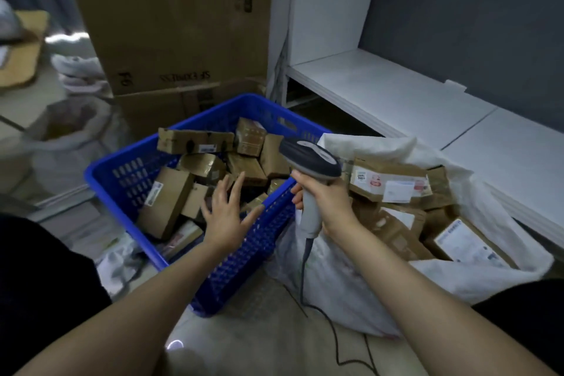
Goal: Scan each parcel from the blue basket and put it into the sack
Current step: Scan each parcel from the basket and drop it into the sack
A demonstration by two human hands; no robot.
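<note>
Head: left hand (227,217) just inside blue basket (195,121) rim

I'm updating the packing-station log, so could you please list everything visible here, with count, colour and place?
blue basket: one, blue, on the floor at centre
parcels in basket: roughly a dozen, brown cardboard, heaped inside
sack: one, white, open, right of the basket
parcels in sack: several, brown with white labels, inside
barcode scanner: one, grey, above the basket's right rim
scanner cable: one, black, trailing down to the floor
cardboard boxes: two, brown, stacked behind the basket
second sack: one, white, far left, blurred
shelf unit: one, white, on the right
left hand: one, fingers spread over the basket's parcels
right hand: one, gripping the scanner's handle
</note>
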